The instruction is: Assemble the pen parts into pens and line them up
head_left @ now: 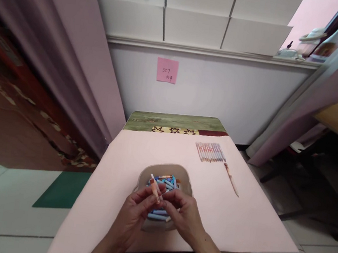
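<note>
Above a grey-beige bin (147, 169), my left hand (135, 211) is closed on an orange-brown pen (155, 189) with a pale tip, held at a slant. My right hand (184, 213) pinches at the pen's lower end, its fingertips close to those of the left; the exact part between them is partly hidden. Inside the bin lie several loose blue, white and brown pen parts (158, 217), some covered by my hands.
A pale pink sheet (119, 170) covers most of the small table. Several pens (211, 152) lie side by side at the back right, with a single brown-and-cream pen (231, 179) slanting below them. A pink note (166, 70) is on the wall; curtains hang either side.
</note>
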### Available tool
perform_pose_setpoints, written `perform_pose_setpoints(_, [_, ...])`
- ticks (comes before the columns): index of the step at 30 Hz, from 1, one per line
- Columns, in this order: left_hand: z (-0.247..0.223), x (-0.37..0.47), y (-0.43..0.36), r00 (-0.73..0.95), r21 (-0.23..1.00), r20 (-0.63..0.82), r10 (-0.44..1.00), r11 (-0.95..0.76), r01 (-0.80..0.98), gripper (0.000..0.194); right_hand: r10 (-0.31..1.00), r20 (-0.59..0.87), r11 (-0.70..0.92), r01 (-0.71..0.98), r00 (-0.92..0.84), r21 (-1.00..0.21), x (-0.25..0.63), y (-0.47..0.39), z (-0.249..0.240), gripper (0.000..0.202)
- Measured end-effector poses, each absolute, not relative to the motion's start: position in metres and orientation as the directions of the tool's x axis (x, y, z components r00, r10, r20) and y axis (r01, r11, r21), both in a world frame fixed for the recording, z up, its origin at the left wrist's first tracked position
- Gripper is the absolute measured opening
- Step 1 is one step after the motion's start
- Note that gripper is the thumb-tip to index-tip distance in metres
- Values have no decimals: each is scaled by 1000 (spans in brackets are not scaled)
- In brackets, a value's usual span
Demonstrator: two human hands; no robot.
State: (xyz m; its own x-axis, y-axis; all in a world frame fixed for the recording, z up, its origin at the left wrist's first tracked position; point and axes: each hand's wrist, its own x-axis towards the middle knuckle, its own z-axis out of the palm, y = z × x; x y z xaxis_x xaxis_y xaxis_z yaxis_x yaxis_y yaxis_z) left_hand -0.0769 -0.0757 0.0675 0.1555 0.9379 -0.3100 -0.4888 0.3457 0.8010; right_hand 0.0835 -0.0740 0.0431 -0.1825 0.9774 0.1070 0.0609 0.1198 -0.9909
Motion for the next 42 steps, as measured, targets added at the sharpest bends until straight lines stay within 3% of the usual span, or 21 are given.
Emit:
perform_pose_setpoints(3, [71,-87,-59,49,831,-245,968,236,-503,25,994,108,113,202,-34,-973,112,-52,43,22])
perform_pose_setpoints(5, [71,-97,-46,-49,866,-188,981,142,-480,22,985,133,82,381,111,-921,135,-37,44,25])
perform_pose_setpoints(8, [65,-107,-30,-111,884,-160,981,92,-459,23,966,182,-7,727,182,-687,155,-22,46,25])
perform_pose_setpoints(11, [54,-111,-22,-98,867,-197,976,127,-481,23,994,50,-64,891,97,-449,151,-20,40,32])
perform_pose_setpoints(14, [44,-112,-19,-76,854,-216,974,151,-498,22,991,-134,-72,931,25,-357,135,-23,24,29])
perform_pose_setpoints(17, [43,-113,-16,-76,857,-214,974,150,-494,23,982,-186,-83,939,21,-333,128,-24,7,17])
perform_pose_setpoints(22, [50,-112,-6,-116,865,-172,978,94,-494,23,990,-122,-107,924,67,-367,133,-5,-3,20])
perform_pose_setpoints(26, [50,-112,-2,-98,855,-162,982,90,-510,22,994,-89,-96,880,62,-465,140,12,1,26])
perform_pose_setpoints(30, [47,-114,-2,-102,854,-155,983,81,-514,22,987,65,-92,861,144,-501,137,14,15,33])
perform_pose_setpoints(33, [48,-112,-1,-100,850,-162,982,87,-520,22,993,118,62,891,-10,-450,124,12,27,26])
perform_pose_setpoints(36, [50,-107,0,-93,844,-172,981,98,-528,22,975,-17,201,920,-219,-336,103,13,31,20])
perform_pose_setpoints(39, [52,-103,1,-83,843,-173,981,104,-528,23,961,-151,196,954,-233,-228,83,13,27,31])
perform_pose_setpoints(42, [52,-103,0,-83,844,-173,981,104,-527,24,938,-184,235,930,-293,-283,72,4,23,35])
